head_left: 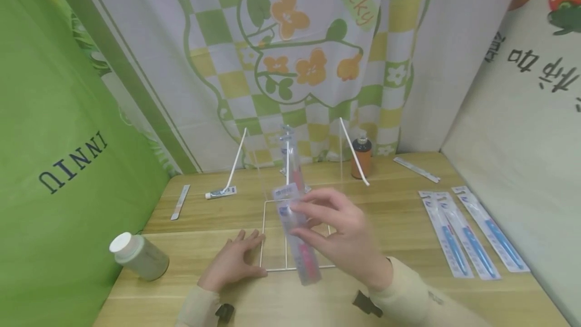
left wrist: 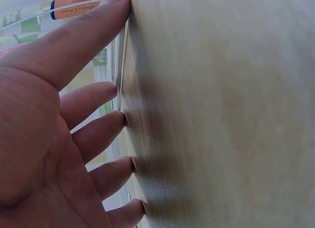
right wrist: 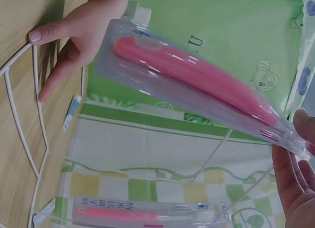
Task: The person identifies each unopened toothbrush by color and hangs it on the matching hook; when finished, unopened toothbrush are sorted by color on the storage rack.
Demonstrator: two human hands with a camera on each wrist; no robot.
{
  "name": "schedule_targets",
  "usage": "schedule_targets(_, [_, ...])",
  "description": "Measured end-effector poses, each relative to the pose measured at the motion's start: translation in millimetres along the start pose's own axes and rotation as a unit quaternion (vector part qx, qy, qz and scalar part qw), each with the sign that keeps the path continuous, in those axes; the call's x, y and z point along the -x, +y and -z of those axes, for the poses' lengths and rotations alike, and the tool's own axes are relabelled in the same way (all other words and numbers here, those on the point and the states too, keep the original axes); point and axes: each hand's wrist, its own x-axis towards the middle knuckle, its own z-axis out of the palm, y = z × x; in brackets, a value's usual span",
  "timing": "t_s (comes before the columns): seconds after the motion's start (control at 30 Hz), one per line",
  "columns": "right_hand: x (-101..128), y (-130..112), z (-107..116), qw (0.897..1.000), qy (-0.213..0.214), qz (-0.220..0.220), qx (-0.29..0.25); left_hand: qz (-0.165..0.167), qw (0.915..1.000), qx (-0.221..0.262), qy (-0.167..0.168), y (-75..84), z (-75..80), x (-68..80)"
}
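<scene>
My right hand (head_left: 342, 228) pinches the upper part of a packaged pink toothbrush (head_left: 308, 262) between thumb and fingers, above the base of a white wire rack (head_left: 262, 238). In the right wrist view, the toothbrush's pink handle (right wrist: 192, 75) shows through clear plastic. Another packaged pink toothbrush (head_left: 296, 168) hangs at the rack's middle prong. My left hand (head_left: 233, 259) rests on the table beside the base's near left corner, fingers spread and thumb at the wire. The left wrist view shows its fingertips (left wrist: 101, 134) touching down along the wooden surface.
Several packaged blue toothbrushes (head_left: 467, 236) lie at the right. An orange bottle (head_left: 361, 158) stands behind the rack. A toothpaste tube (head_left: 222, 192) and a slim packet (head_left: 180, 202) lie at the left. Nearer is a white-capped jar (head_left: 142, 259). Another slim packet (head_left: 416, 169) lies back right.
</scene>
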Motion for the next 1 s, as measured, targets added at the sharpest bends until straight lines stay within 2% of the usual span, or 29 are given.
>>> schedule_targets(0.27, [2.4, 10.2, -8.6, 1.0, 0.005, -0.008, 0.008, 0.0, 1.0, -0.001, 0.003, -0.2, 0.8, 0.6])
schedule_targets(0.47, [3.9, 21.6, -9.0, 0.999, -0.004, -0.035, 0.027, 0.0, 1.0, 0.0, 0.002, 0.4, 1.9, 0.8])
schedule_targets(0.67, [2.4, 38.3, -9.7, 0.996, -0.008, -0.067, 0.06, 0.001, 1.0, 0.0, 0.001, 1.5, 2.7, 1.0])
schedule_targets(1.0, [-9.6, 71.5, -16.7, 0.992, 0.008, -0.082, 0.098, 0.0, 1.0, -0.003, 0.0, -1.7, -0.1, -0.3])
